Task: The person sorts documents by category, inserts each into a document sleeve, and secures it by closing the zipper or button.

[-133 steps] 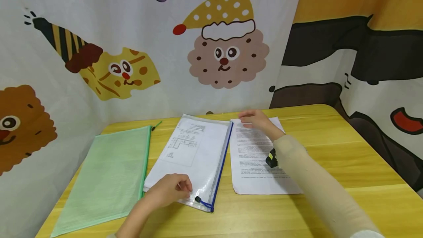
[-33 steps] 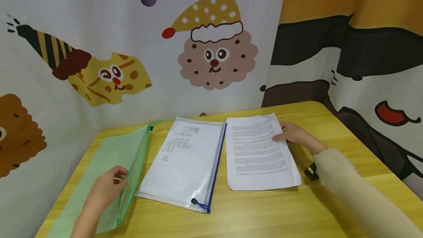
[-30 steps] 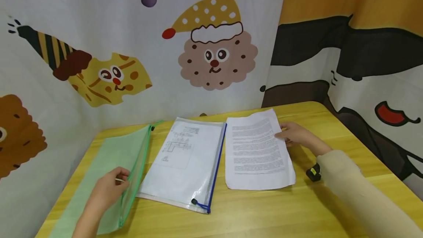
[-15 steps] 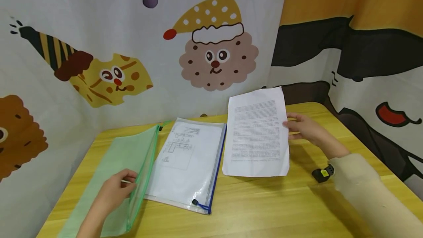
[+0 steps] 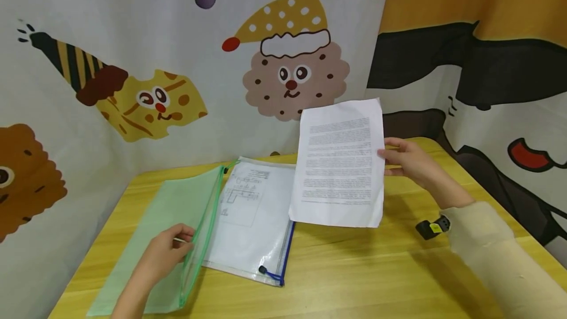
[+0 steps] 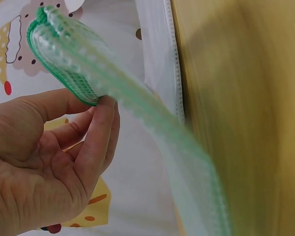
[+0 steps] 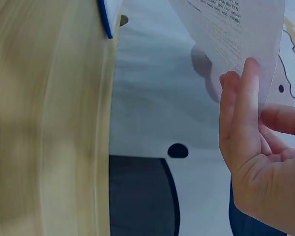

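My left hand (image 5: 166, 255) pinches the upper edge of the green zip folder (image 5: 155, 240), whose zip side on the right gapes a little. In the left wrist view the thumb and fingers (image 6: 101, 123) hold the green mesh rim (image 6: 83, 93). To the right, my right hand (image 5: 412, 161) pinches the right edge of a sheet of printed paper (image 5: 338, 166), raised above the table and tilted up. In the right wrist view the thumb lies on one face of the paper (image 7: 246, 29), the fingers on the other. Whether it is one sheet or several, I cannot tell.
A clear folder with blue zip (image 5: 248, 230) lies between the hands, holding a sheet with a drawing; the green folder and raised paper overlap its sides. Behind the yellow wooden table (image 5: 336, 274) hangs a cartoon-printed curtain (image 5: 177, 14). A black wrist strap (image 5: 431, 228) is at the right sleeve.
The paper has risen off the table and moved slightly left in the right hand. The left hand has drawn the green folder to the right, over the clear folder's edge.
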Available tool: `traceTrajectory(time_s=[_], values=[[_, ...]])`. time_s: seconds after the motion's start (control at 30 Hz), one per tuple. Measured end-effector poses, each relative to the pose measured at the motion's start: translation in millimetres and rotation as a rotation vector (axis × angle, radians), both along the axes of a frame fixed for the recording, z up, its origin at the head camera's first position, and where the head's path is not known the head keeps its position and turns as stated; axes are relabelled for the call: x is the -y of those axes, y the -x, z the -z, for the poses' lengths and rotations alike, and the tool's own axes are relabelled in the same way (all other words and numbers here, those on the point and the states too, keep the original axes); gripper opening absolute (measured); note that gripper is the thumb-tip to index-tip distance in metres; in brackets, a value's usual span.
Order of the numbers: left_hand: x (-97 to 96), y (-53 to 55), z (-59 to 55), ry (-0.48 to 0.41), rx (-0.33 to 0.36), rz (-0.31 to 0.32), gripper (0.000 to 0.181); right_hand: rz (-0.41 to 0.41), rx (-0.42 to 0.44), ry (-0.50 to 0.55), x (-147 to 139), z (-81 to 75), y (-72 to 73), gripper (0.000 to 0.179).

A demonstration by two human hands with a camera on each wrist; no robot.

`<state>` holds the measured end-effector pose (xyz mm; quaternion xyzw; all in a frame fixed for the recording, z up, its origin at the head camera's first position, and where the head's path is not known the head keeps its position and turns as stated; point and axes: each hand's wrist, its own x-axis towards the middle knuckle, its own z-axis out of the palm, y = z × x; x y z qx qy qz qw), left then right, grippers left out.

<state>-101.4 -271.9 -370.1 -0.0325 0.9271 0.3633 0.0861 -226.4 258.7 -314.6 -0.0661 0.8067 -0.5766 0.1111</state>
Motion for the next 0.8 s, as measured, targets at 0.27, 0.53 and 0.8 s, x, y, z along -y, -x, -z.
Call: traceTrajectory(time_s=[0.27,0.53,0.8], values=[[-6.8,0.6,2.2,-0.016,0.002,0.001,0.023,-0.042,0.037,0.055,21.8,-1.8,0.3,0.049],[-13.9,1.1,4.3,-0.012,-0.013,0.000,0.020,-0.130,0.105,0.142,45.9,14.7,3.4,0.053],[-19.8,2.5,3.9,-0.024,-0.019,-0.006,0.020,-0.168,0.147,0.164,68.7,31.9,6.9,0.050]])
